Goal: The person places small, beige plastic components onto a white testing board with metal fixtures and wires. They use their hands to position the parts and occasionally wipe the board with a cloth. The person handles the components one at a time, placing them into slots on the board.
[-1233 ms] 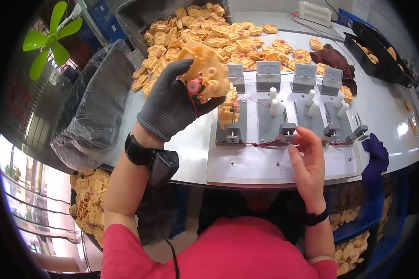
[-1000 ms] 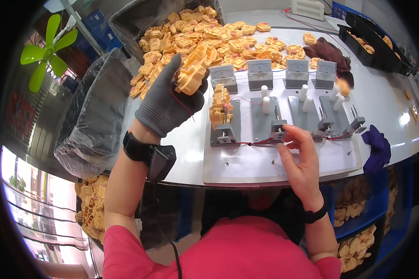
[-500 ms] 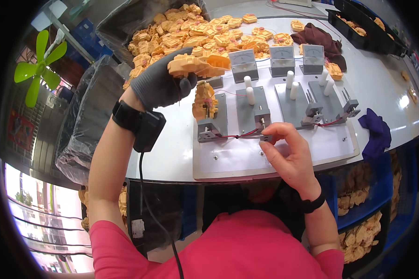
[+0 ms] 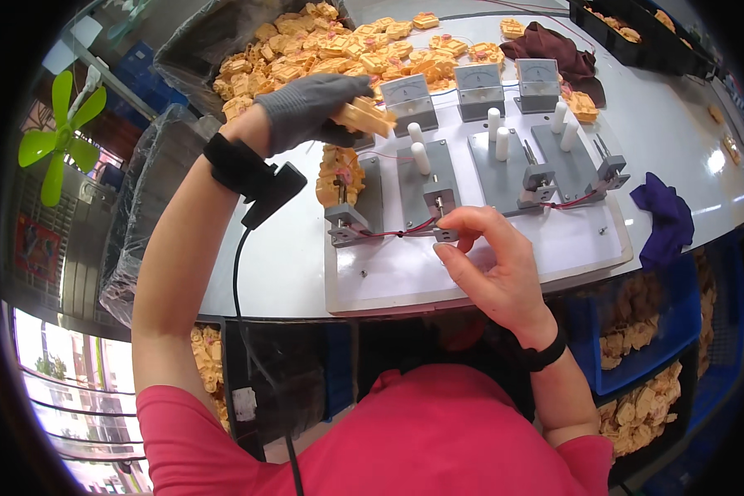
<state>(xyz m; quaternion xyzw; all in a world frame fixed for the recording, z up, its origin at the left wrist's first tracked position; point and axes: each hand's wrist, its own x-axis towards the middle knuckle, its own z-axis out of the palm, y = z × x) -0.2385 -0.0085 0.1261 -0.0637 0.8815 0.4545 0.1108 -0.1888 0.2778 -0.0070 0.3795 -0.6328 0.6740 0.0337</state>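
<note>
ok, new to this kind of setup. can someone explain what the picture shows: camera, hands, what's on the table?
No robot here: a person works by hand, seen from a wide fisheye camera on their head, looking down, so straight edges bend. The gloved left hand holds a yellow plastic part. The ungloved right hand pinches a small grey block at the front of a fixture. On the table sits a white board with grey fixture plates, white pegs and dial meters. Another yellow part stands at the leftmost fixture. Behind lies a heap of similar parts; a purple cloth lies at the right.
</note>
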